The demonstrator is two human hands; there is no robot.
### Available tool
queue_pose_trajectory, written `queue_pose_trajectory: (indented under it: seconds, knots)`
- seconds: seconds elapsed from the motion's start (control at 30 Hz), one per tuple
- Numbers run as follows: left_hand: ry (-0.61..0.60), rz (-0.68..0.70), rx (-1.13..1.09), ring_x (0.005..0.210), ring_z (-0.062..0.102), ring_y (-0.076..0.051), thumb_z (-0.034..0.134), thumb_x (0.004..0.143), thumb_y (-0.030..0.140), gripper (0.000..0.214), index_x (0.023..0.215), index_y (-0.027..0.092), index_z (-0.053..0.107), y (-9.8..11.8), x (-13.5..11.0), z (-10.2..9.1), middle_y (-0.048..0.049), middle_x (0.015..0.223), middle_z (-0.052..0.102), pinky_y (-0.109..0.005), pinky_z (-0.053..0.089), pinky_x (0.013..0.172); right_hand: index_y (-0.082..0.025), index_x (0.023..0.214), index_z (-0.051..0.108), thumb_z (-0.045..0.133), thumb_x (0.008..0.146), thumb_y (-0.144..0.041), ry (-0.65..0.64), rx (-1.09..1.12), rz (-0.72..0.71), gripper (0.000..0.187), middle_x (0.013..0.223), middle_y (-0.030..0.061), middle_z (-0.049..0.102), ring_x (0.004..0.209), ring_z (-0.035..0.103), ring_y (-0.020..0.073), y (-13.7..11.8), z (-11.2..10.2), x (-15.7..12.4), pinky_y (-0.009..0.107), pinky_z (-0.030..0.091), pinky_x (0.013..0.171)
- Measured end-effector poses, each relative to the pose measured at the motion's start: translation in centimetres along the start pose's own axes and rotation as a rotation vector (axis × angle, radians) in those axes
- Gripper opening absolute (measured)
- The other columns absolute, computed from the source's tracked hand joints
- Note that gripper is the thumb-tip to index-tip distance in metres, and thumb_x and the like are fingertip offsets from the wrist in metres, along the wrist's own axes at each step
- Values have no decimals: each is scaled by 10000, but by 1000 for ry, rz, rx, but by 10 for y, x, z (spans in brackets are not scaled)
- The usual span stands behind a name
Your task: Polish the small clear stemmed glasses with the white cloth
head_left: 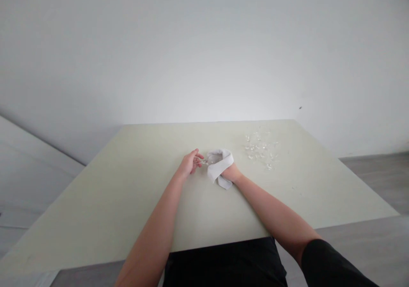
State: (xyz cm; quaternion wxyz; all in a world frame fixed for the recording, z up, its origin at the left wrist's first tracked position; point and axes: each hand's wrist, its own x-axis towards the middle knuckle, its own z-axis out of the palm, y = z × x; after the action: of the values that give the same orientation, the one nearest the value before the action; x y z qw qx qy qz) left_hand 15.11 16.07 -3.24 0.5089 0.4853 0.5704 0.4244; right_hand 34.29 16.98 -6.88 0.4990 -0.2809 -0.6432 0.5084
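My left hand [191, 161] is closed around the thin end of a small clear, shiny glass-like piece [204, 162]. Its other end reaches toward the white cloth [220, 166], and I cannot make out its exact kind. The cloth is draped over and around my right hand [230, 172], with a loop at the top and a tail hanging down to the table. Most of my right fingers are hidden under the cloth, which they hold against the clear piece. Both hands are low over the middle of the table.
Several small clear, shiny pieces [260, 148] lie scattered on the pale table [128, 206], to the right of the cloth. A white wall [204, 52] rises behind the table's far edge. Grey floor [377, 172] shows at the right.
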Motion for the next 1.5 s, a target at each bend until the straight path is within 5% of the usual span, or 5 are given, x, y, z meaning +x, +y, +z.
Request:
queue_pose_trajectory:
  seconds: [0.17,0.43,0.77,1.17,1.5]
  knots:
    - [56,101,-35,353,377,-84,425,853,684,563,842,156,619,-2,0,1,-16,615,594,-245,247,384,-210,903,691,807,654,-363,19,-32,33,315,888,41,734,882,666,231,0,2,0,409,539,898]
    - [136,960,507,615,511,-134,573,861,449,275,783,192,632,-1,-19,7,-42,759,632,-282,427,614,-194,959,637,669,727,-422,296,119,293,327,951,51,716,929,661,239,6,-2,6,383,531,890]
    - [-54,-55,-98,336,375,-104,332,829,796,707,765,163,639,2,-1,3,4,464,495,-251,175,370,-234,1135,648,867,609,-409,71,-150,-101,596,1131,92,715,1088,649,276,-12,6,-7,472,449,1068]
    - [200,798,354,556,427,-123,516,897,523,387,683,202,501,-7,-16,3,5,613,488,-278,353,577,-193,879,672,753,662,-386,353,177,199,301,891,65,752,833,700,243,-2,16,0,391,578,795]
    - [83,247,40,408,339,-111,388,863,611,511,546,213,444,-16,13,3,35,453,360,-255,258,430,-264,1036,720,914,507,-348,130,-331,-166,569,1158,92,705,1184,598,338,-12,1,-5,522,403,1113]
